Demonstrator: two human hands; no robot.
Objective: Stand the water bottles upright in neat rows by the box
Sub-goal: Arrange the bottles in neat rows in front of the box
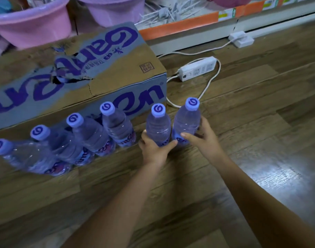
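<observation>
Brown and grey corrugated cardboard box (78,68), purple lettering, lies on the wood-plank floor (242,140); its top is torn near the middle, its left end cut off by the frame edge.

Row of four clear plastic water bottles (78,140) with lilac spiral-marked caps and purple labels stands upright along the box's near side, touching or nearly touching one another; the leftmost is partly cut off, and wide-angle distortion makes all four seem to lean left.

Fifth clear bottle (158,126), upright just right of the row with a gap between: left hand (153,149) grips its lower part, thumb curled across the front of the label, fingers wrapped behind and mostly hidden.

Sixth clear bottle (187,120), upright just beside the fifth, past the box's right corner: right hand (201,138) holds its lower body, thumb in front, fingers round the far side. Whether either base rests on the floor cannot be told; the hands cover them.

White power strip (197,68) with looped cord lies on the floor beyond the box. Pink plastic tubs (31,20) stand behind, tops cut off.
</observation>
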